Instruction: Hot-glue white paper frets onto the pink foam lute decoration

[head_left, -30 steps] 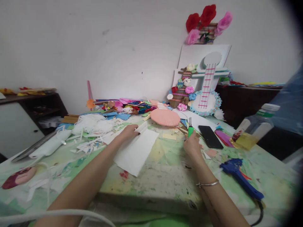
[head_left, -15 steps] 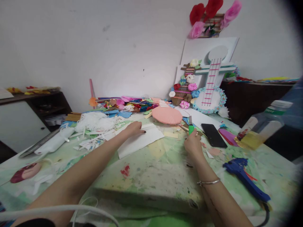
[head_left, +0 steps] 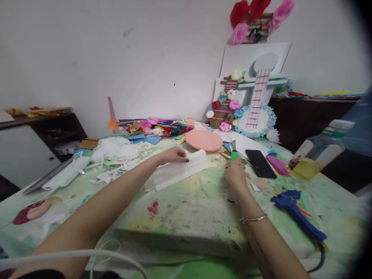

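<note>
Half a second ago the left hand (head_left: 173, 155) lay over the white rectangular paper (head_left: 183, 169) as one broad sheet; now the paper's upper part has shifted to the right, and a second white edge (head_left: 149, 183) shows beneath it on the side nearer the left wrist. That looks like a fold or a second layer coming out of line; which, I cannot tell. The paper now partly covers the small pale-yellow strip (head_left: 213, 164) between the hands.

The left hand's fingers are drawn in narrow at the paper's far part, apparently pinching it. The right hand (head_left: 236, 175) is unchanged, closed around the green-handled craft knife (head_left: 234, 155), blade pointing away.

A second ago the paper reached nearer the person, below the left hand, with a raised white edge at the fingers; now it slants off to that hand's right.
</note>
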### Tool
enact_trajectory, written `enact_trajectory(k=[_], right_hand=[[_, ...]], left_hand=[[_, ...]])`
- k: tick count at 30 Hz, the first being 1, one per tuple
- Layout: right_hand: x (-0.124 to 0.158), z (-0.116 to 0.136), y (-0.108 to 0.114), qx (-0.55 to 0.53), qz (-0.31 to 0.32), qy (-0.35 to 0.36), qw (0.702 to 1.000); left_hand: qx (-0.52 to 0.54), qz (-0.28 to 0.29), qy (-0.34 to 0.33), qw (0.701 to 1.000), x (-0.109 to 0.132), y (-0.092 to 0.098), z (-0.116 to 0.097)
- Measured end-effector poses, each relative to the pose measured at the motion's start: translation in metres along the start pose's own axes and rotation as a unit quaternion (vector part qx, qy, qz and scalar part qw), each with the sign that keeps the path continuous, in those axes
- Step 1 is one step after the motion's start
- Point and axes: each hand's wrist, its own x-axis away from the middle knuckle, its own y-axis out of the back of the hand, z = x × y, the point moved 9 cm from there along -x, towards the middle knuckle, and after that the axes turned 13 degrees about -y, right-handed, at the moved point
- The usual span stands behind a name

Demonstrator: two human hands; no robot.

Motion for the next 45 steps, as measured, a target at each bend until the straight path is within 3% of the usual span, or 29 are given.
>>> enact_trajectory(k=[2,5,8,12,16,20,25,28,32,37,39,41,45], right_hand=[[0.0,0.0,0.004,-0.008,-0.007,-0.008,1.0],[-0.001,-0.002,0.01,-0.029,-0.019,-0.016,0.999],[-0.004,-0.006,0.015,-0.042,-0.032,-0.028,0.998],[-0.006,-0.009,0.015,-0.034,-0.037,-0.039,0.998],[-0.006,-0.008,0.012,-0.014,-0.034,-0.036,0.999],[-0.002,-0.007,0.012,0.019,-0.036,-0.026,0.999],[0.001,-0.007,0.012,0.077,-0.051,-0.016,0.996],[0.001,-0.005,0.006,0.108,-0.055,-0.004,0.993],[0.002,-0.003,0.003,0.118,-0.067,0.007,0.991],[0.003,0.0,0.013,0.111,-0.126,0.016,0.986],[0.007,0.013,0.015,0.081,-0.15,0.077,0.982],[0.019,0.036,0.011,0.038,-0.145,0.194,0.969],[0.067,0.079,-0.02,0.013,-0.037,0.453,0.891]], left_hand=[[0.127,-0.036,-0.046,0.99,-0.017,-0.001,-0.02],[0.185,-0.103,-0.073,0.975,-0.048,0.005,-0.037],[0.197,-0.23,-0.021,0.953,-0.075,0.016,-0.028],[0.179,-0.276,0.021,0.944,-0.1,0.011,-0.014],[0.112,-0.326,0.055,0.937,-0.086,0.016,0.016],[0.003,-0.356,0.085,0.931,-0.038,0.037,0.051],[-0.119,-0.36,0.132,0.916,0.029,0.068,0.083],[-0.164,-0.35,0.141,0.911,0.051,0.079,0.094],[-0.208,-0.317,0.127,0.917,0.055,0.076,0.102],[-0.228,-0.226,0.08,0.944,0.034,0.045,0.102],[-0.232,-0.197,0.075,0.949,0.027,0.036,0.103],[-0.231,-0.179,0.078,0.953,0.022,0.032,0.105],[-0.212,-0.144,0.08,0.963,0.015,0.031,0.101]])
